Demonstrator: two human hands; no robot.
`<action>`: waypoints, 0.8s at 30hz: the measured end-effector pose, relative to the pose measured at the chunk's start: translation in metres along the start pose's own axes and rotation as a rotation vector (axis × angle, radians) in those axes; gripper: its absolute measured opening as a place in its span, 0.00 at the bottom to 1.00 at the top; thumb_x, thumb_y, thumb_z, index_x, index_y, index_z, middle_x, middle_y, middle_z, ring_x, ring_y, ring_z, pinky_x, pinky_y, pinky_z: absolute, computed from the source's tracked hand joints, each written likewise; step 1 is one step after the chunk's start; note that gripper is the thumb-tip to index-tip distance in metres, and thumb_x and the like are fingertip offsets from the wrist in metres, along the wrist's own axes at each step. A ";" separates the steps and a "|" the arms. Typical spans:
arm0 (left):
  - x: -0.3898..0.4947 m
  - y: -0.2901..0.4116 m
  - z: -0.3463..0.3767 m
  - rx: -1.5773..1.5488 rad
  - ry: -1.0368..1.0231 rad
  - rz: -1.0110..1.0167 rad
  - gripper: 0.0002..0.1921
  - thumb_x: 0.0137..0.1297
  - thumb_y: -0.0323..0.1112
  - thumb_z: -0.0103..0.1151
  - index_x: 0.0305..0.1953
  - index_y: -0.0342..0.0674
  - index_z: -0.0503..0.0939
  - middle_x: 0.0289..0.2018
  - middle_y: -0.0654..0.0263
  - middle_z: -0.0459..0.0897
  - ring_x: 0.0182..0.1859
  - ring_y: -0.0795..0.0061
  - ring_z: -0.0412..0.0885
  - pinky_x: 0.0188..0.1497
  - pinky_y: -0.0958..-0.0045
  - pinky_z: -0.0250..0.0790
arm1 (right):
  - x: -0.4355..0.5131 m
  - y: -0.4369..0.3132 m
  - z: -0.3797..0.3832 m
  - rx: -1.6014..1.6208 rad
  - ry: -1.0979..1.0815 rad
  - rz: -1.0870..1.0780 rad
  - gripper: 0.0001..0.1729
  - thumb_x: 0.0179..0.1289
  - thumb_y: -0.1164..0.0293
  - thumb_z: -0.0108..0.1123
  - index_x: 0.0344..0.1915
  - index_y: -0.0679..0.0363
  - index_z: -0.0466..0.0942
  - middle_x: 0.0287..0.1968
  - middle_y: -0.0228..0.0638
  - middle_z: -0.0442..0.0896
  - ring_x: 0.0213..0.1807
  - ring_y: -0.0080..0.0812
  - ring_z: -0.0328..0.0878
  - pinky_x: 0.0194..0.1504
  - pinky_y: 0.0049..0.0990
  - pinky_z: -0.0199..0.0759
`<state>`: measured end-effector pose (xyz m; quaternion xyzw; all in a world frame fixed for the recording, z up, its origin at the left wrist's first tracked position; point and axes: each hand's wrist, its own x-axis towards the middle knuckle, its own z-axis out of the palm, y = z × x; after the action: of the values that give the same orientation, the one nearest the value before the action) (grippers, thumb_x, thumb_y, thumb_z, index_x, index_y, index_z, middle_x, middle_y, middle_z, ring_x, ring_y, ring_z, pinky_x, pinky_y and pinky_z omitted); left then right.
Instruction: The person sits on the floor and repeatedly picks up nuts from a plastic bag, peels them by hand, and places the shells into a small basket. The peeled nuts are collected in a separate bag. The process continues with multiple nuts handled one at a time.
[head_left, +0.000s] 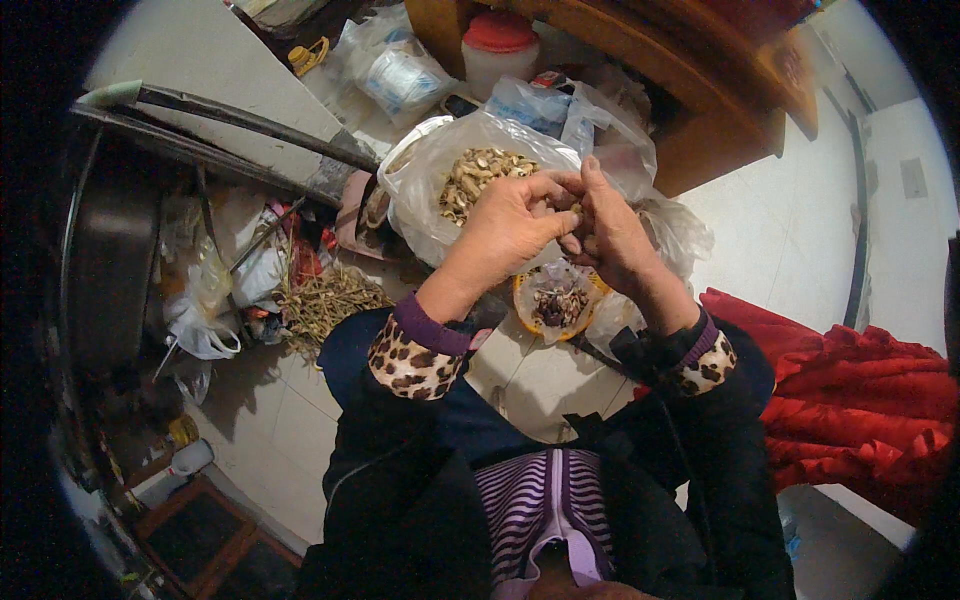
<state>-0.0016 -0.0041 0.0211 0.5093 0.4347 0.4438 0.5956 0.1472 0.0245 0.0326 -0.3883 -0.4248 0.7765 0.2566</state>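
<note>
My left hand (517, 214) and my right hand (611, 225) meet in front of me, fingers bent towards each other. A small brownish piece, perhaps a peanut, is pinched at the left thumb and fingertips; the right fingers lie close around it and partly hide it. Behind my left hand, peanut shells (476, 176) lie in a clear plastic bag (416, 206) that lines a container. Below my hands, a yellow plastic basket (525, 322) with a clear bag in it holds dark reddish peanut kernels (561, 300).
Dried stalks (330, 304) and plastic bags (206, 315) lie on the left. Beyond the shells stand a red-lidded jar (500, 52) and a wooden cabinet (720, 150). Red cloth (847, 397) spreads at right. A metal-edged surface (247, 124) juts in at upper left.
</note>
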 end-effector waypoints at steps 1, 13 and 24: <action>0.001 -0.002 0.001 0.040 0.008 0.009 0.11 0.61 0.25 0.58 0.45 0.30 0.78 0.31 0.68 0.82 0.30 0.83 0.80 0.32 0.82 0.70 | -0.001 0.000 0.000 -0.060 0.023 0.008 0.37 0.69 0.38 0.33 0.53 0.60 0.71 0.29 0.23 0.74 0.18 0.14 0.59 0.15 0.14 0.46; -0.008 0.017 -0.005 -0.518 -0.017 -0.072 0.09 0.64 0.31 0.58 0.44 0.34 0.77 0.38 0.65 0.82 0.23 0.94 0.69 0.19 0.90 0.53 | -0.010 -0.011 0.000 0.229 -0.070 0.002 0.36 0.71 0.42 0.32 0.55 0.63 0.69 0.23 0.27 0.71 0.17 0.17 0.59 0.15 0.16 0.51; -0.008 0.014 -0.006 -0.820 -0.103 -0.164 0.13 0.72 0.35 0.47 0.46 0.31 0.75 0.19 0.77 0.62 0.19 0.91 0.56 0.20 0.88 0.50 | -0.015 -0.013 -0.002 0.238 0.003 -0.031 0.30 0.73 0.48 0.36 0.52 0.64 0.70 0.31 0.30 0.74 0.18 0.15 0.61 0.14 0.14 0.50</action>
<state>-0.0107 -0.0097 0.0349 0.2154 0.2308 0.5049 0.8034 0.1580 0.0211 0.0492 -0.3497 -0.3353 0.8167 0.3135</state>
